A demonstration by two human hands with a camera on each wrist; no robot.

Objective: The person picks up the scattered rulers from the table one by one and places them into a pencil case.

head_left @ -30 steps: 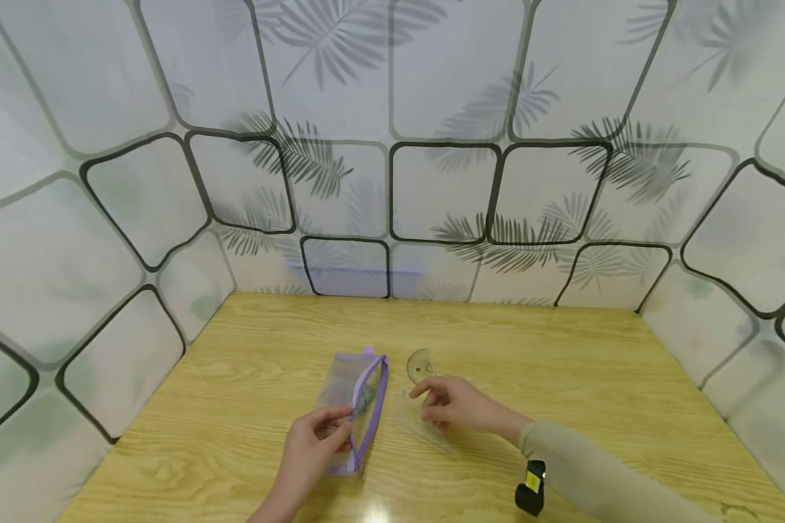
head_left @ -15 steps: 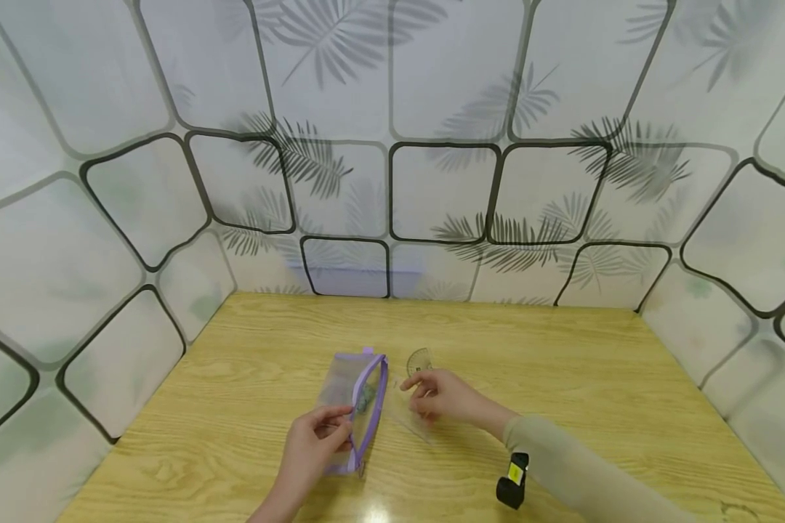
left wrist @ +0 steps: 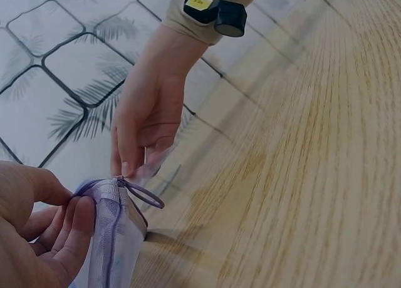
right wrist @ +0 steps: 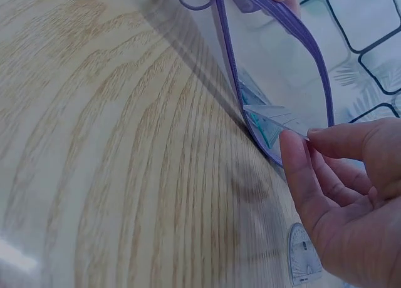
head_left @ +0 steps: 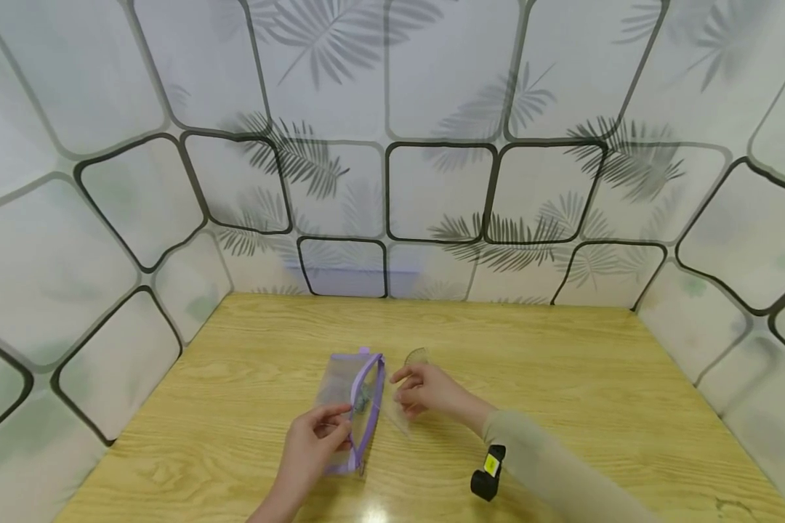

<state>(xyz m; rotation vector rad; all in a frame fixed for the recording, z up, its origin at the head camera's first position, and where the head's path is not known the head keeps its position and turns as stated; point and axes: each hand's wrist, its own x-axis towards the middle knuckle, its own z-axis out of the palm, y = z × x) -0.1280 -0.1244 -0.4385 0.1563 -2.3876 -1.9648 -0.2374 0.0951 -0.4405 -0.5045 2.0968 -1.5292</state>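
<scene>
A see-through zip pouch (head_left: 336, 380) with purple trim lies on the table, its mouth gaping toward the right. My left hand (head_left: 314, 439) pinches the near rim of that mouth between thumb and fingers. Inside the pouch shows a teal-tinted clear thing (right wrist: 270, 133), its kind unclear. Just right of the mouth, my right hand (head_left: 428, 392) pinches a clear set square (right wrist: 276, 117) between thumb and forefinger. In the right wrist view its pointed end overlaps the pouch opening; whether it is inside cannot be told. A clear protractor (right wrist: 304, 257) lies beyond the right hand, partly covered by it.
The wooden table (head_left: 530, 349) is bounded by patterned fabric walls (head_left: 441, 192) at the back and both sides. A zip pull ring (left wrist: 145, 196) hangs at the near end of the pouch. A black camera (head_left: 488, 473) is strapped to the right wrist.
My right hand has moved left with the set square, toward the pouch mouth, and now covers more of the protractor. The left hand keeps its hold on the pouch rim.
</scene>
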